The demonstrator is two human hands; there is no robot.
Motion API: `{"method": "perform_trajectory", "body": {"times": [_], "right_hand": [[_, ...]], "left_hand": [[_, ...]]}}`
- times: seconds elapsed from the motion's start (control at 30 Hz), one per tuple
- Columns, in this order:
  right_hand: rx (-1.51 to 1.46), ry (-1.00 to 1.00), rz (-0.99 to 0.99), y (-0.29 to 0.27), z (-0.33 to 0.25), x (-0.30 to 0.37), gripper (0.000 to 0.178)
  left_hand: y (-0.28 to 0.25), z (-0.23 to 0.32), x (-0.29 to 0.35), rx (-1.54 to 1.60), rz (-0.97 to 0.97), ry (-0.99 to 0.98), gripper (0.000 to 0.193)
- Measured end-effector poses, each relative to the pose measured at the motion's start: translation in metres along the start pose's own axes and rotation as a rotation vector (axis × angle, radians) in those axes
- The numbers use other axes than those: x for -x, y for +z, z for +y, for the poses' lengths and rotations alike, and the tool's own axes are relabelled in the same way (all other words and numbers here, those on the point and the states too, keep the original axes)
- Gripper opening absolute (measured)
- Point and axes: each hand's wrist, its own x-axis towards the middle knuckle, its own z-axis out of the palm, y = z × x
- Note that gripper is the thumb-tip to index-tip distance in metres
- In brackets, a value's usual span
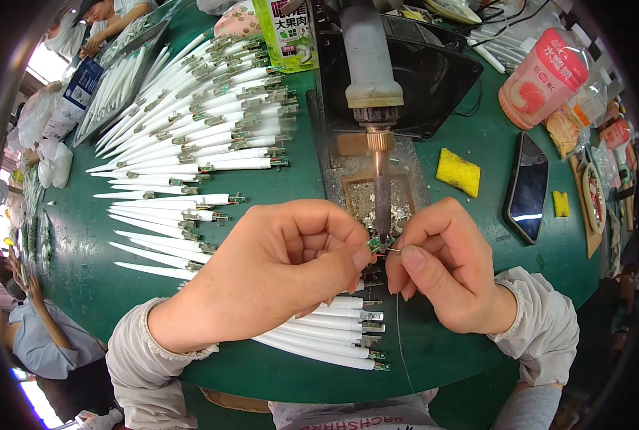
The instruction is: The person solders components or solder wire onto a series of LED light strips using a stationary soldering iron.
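Note:
A soldering iron (pixel 381 183) points straight down in front of me, its tip between my hands. My left hand (pixel 276 269) is closed, with thumb and forefinger pinching a small green circuit board (pixel 374 245) at the tip; whatever else lies in that palm is hidden. In my closed right hand (pixel 452 269), thumb and forefinger grip a thin solder wire (pixel 400 337), whose end reaches toward the board and whose length hangs down to the table edge. White tapered sticks with small boards at their ends (pixel 319 340) lie partly under my left hand.
Many more such white sticks (pixel 212 140) fan across the green table (pixel 491 358). A metal tray with solder scraps (pixel 409 168) sits beneath the iron. Rightward are a yellow sponge (pixel 458 172), a phone (pixel 527 188) and a pink pouch (pixel 545 79). People (pixel 51 330) sit at the left.

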Motion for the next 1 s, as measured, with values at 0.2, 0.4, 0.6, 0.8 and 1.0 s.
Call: {"method": "perform_trajectory", "body": {"times": [0.2,0.4,0.6,0.8,1.0], "right_hand": [[-0.015,-0.006,-0.001,-0.001,-0.001,0.002,0.009],[0.033,-0.013,0.053,-0.001,0.003,0.003,0.008],[0.342,-0.221,0.044,-0.003,-0.002,-0.003,0.015],[0.555,-0.627,0.016,-0.002,0.004,-0.005,0.026],[0.629,-0.779,-0.028,-0.007,0.008,-0.006,0.030]], "left_hand": [[0.000,0.001,0.001,0.055,-0.026,-0.011,0.008],[-0.004,0.000,0.001,0.129,-0.013,-0.106,0.009],[0.003,-0.003,0.005,0.019,-0.008,-0.047,0.008],[0.007,-0.004,0.008,0.016,-0.050,-0.044,0.008],[0.007,-0.007,0.011,-0.028,-0.069,-0.040,0.010]]}}
